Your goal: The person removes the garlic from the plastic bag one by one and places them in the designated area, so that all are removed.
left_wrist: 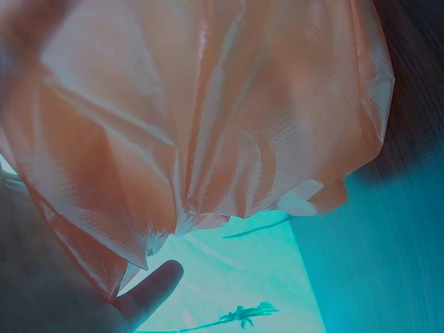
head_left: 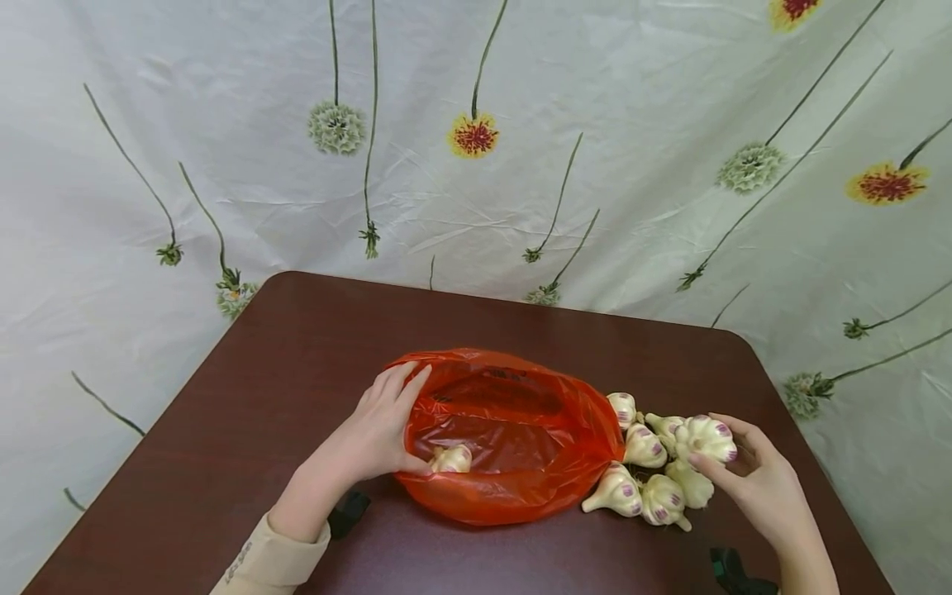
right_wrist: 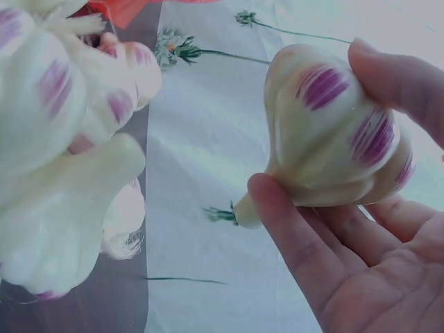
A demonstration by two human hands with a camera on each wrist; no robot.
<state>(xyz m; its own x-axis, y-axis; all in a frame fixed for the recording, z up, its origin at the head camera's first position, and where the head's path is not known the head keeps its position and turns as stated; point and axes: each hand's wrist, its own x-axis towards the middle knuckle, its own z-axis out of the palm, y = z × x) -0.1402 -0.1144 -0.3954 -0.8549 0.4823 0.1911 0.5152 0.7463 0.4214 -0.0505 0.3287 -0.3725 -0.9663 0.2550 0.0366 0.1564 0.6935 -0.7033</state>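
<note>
A dark brown table (head_left: 245, 397) carries an orange plastic bag (head_left: 513, 438) and, beside it, loose garlic bulbs (head_left: 647, 479).

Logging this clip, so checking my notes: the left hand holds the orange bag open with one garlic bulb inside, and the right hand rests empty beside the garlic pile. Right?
Not quite. The right hand is not empty: it holds a garlic bulb between thumb and fingers, as the right wrist view shows. The left hand does hold the orange bag open, one bulb inside.
</note>
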